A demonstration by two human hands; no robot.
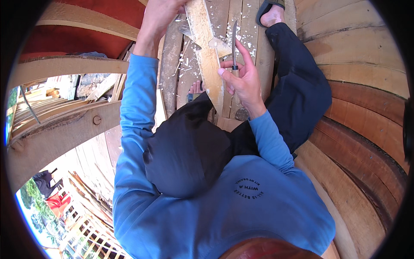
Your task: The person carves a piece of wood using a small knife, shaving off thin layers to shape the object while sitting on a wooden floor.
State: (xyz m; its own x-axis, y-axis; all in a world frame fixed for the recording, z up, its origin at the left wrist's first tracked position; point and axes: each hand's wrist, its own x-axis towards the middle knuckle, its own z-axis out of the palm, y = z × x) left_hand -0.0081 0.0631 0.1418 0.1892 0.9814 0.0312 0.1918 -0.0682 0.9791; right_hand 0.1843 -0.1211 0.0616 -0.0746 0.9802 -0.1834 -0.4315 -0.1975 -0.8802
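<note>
A long, pale strip of wood (211, 71) with a notched, angled outline runs from the top edge down to my knee. My left hand (163, 12) is closed on its upper end, partly cut off by the picture's edge. In my right hand (249, 82) is a knife (234, 45) with a slim, slightly curved blade and a light wooden handle; the blade points away from me. My right thumb rests at or very near the strip's right edge. A pale wedge-shaped bit (221, 46) shows beside the strip's middle; I cannot tell whether it is attached.
Small shavings (246, 32) litter the plank floor (172, 56) beneath. My dark-trousered legs (297, 82) bend around the work. A curved plank wall (358, 56) rises on the right. Thick beams (69, 125) cross on the left, with stacked wooden strips (88, 190) beyond them.
</note>
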